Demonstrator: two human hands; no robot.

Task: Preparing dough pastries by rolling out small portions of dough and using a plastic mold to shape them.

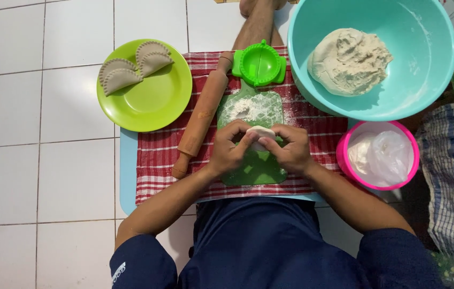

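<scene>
A small pale lump of dough (pixel 260 132) sits between my two hands above a green cutting board (pixel 256 166) dusted with flour. My left hand (pixel 231 147) pinches it from the left and my right hand (pixel 290 148) from the right, fingers curled around it. Just left of the board a wooden rolling pin (pixel 203 114) lies slanted on a red checked cloth (pixel 157 155). At the board's far end rests a green round dumpling press (pixel 259 63), folded shut.
A lime green plate (pixel 154 101) at the left holds three crimped dumplings (pixel 130 67). A teal bowl (pixel 425 69) at the upper right holds a big dough mass (pixel 349 61). A pink bowl (pixel 379 154) with a plastic bag stands right of my hands. White floor tiles surround the mat.
</scene>
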